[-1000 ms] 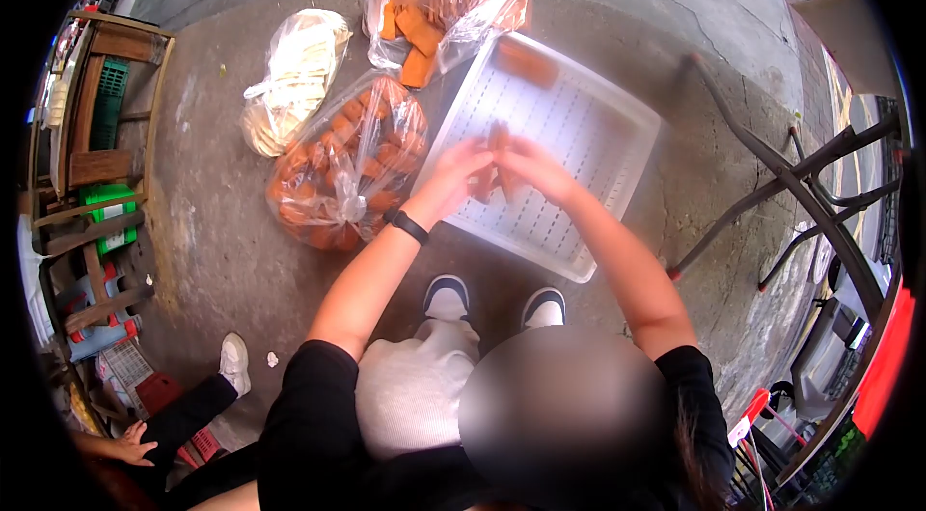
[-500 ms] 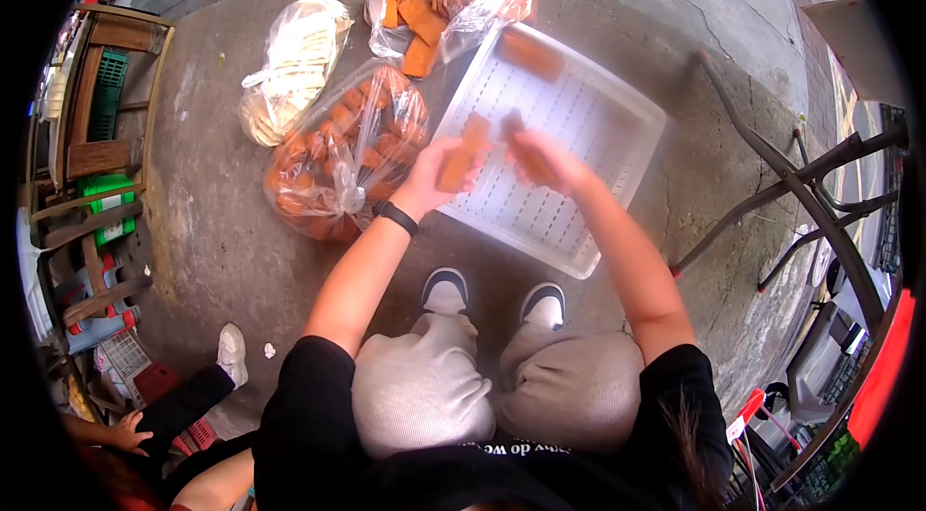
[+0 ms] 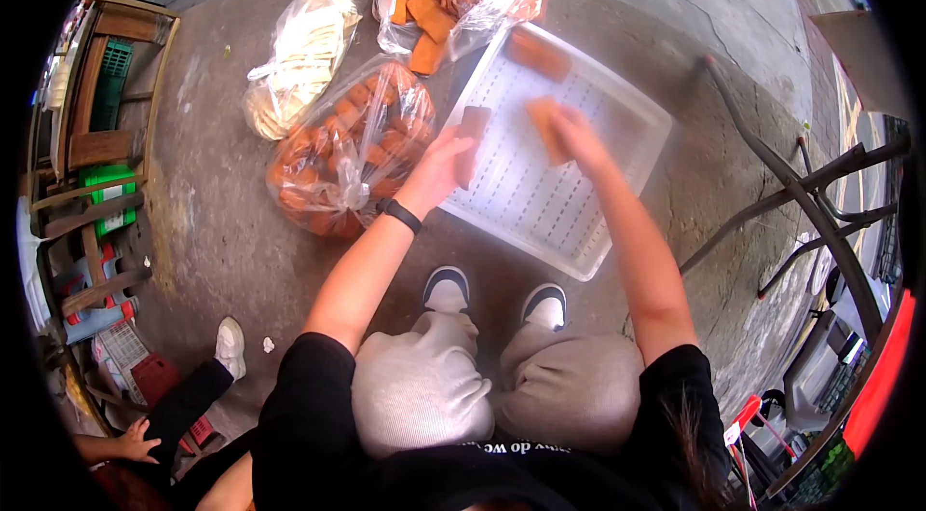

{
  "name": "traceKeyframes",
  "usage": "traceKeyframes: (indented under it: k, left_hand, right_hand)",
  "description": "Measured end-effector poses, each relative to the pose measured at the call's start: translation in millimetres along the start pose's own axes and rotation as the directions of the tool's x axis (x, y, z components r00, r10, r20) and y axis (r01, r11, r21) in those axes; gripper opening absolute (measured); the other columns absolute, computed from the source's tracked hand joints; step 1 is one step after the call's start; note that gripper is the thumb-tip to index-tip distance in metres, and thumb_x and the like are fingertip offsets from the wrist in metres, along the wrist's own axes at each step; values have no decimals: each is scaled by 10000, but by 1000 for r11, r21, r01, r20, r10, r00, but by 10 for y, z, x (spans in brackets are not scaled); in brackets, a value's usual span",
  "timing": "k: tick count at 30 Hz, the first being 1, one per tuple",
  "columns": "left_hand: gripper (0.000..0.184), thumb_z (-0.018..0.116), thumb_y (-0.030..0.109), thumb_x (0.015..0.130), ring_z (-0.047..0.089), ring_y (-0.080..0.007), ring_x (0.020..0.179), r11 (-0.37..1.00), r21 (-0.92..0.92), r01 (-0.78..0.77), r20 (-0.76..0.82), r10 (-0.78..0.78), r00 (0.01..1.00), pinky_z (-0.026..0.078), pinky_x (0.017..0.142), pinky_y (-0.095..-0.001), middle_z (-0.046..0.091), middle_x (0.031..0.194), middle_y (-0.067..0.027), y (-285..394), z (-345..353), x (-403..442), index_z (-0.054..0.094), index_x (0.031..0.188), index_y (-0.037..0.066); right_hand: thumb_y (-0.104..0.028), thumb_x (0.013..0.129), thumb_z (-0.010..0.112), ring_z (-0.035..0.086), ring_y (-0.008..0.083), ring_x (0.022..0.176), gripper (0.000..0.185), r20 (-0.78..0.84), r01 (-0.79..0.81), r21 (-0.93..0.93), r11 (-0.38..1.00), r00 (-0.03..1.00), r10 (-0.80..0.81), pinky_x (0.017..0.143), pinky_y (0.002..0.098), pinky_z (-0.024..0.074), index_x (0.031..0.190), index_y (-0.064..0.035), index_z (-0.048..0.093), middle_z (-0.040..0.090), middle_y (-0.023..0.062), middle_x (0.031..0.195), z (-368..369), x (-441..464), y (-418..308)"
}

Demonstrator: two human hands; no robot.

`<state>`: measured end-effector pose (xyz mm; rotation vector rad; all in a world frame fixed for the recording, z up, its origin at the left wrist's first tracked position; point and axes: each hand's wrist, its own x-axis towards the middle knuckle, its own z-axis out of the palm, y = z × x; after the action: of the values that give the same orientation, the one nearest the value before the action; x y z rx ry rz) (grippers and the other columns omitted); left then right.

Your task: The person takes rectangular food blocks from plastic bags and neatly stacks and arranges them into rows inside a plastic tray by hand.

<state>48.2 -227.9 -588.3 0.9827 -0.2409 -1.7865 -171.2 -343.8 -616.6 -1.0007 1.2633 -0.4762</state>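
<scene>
My left hand (image 3: 446,164) grips a flat brown slab (image 3: 472,142), held on edge over the left side of a white plastic crate (image 3: 632,193). Above the middle of the crate, my right hand (image 3: 579,138) is closed on an orange-brown slab (image 3: 546,128), slightly smeared by motion. Another block of orange-brown slabs (image 3: 540,55) lies inside the crate at its far end. Dashed rows of slots mark the crate's floor. Left of the crate is a tied clear bag (image 3: 352,149) full of orange-brown pieces, close to my left hand.
An open clear bag (image 3: 429,19) of orange slabs stands behind the crate. A bag of pale flat pieces (image 3: 307,53) lies farther left. Metal legs (image 3: 772,183) stand at right, a wooden rack (image 3: 101,125) at left. Another person's shoe (image 3: 230,349) shows at lower left.
My hands have moved apart: the right one shifted right with its slab, while the left stays near the crate's left side. The slab in my left hand has turned to show a darker face.
</scene>
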Motion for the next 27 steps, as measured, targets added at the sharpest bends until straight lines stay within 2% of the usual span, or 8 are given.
traceKeyframes:
  k: [4, 8, 12, 15, 18, 23, 25, 27]
  left_hand:
    - [311, 520, 156, 833, 511, -127, 715, 1000, -15, 16, -64, -17, 998, 428, 619, -264, 512, 857, -28, -24, 35, -17, 447, 1124, 73]
    - [335, 521, 161, 823, 511, -127, 711, 999, -4, 45, -77, -45, 996, 430, 628, -265, 517, 865, -34, -113, -43, -76, 443, 1135, 67]
    - [351, 523, 110, 780, 500, -175, 1033, 993, -2, 115, -212, -113, 971, 374, 901, -318, 546, 1074, -64, -441, -293, -153, 479, 1125, 61]
    - [444, 559, 110, 757, 473, -171, 1073, 988, -53, 145, -107, -150, 983, 347, 933, -301, 519, 1130, -73, -561, -325, -307, 455, 1181, 34]
    - [535, 576, 118, 746, 416, -178, 1133, 990, 119, 76, -153, -57, 987, 304, 972, -283, 465, 1201, -102, -602, -308, -441, 412, 1233, -33]
    - [547, 604, 182, 729, 405, -170, 1138, 989, 136, 55, -169, -31, 985, 310, 960, -264, 464, 1209, -109, -503, -201, -666, 445, 1211, -21]
    - [565, 616, 196, 728, 407, -181, 1127, 987, 159, 30, -159, -5, 987, 301, 961, -271, 463, 1201, -123, -364, -87, -725, 438, 1213, -31]
    - [498, 605, 192, 753, 424, -174, 1081, 969, 245, -39, -177, 85, 980, 318, 936, -279, 481, 1139, -111, -524, -59, -542, 455, 1175, -26]
  right_hand:
    - [-220, 837, 556, 566, 198, 830, 309, -42, 270, -386, 882, 950, -309, 748, 319, 452, 1057, -17, 480, 582, 115, 940, 73, 178, -142]
    - [-176, 756, 597, 579, 300, 869, 215, -13, 295, -844, 448, 823, -567, 734, 409, 457, 950, -90, 564, 617, 109, 924, 216, 388, -423]
    - [-199, 761, 586, 596, 268, 840, 200, 92, 374, -899, 226, 667, -739, 704, 400, 458, 945, -122, 580, 626, 73, 905, 233, 828, -355]
    - [-213, 774, 577, 594, 244, 872, 189, 187, 312, -939, 145, 817, -546, 751, 405, 433, 952, -150, 586, 628, 58, 899, 298, 1001, -392]
    - [-222, 775, 575, 589, 242, 881, 191, 205, 252, -968, -10, 764, -612, 769, 409, 418, 957, -165, 585, 629, 41, 905, 349, 1005, -360]
    - [-305, 798, 561, 564, 232, 915, 307, 66, -50, -987, -152, 739, -670, 764, 384, 418, 1069, -168, 514, 588, 27, 979, 617, 699, -498]
    - [-309, 805, 564, 559, 244, 902, 357, 14, -75, -993, -95, 712, -702, 760, 383, 417, 1104, -133, 482, 566, 53, 993, 665, 623, -532]
    - [-293, 795, 575, 553, 270, 894, 360, 101, 106, -993, -49, 564, -820, 752, 396, 417, 1080, -90, 491, 564, 98, 982, 551, 608, -404]
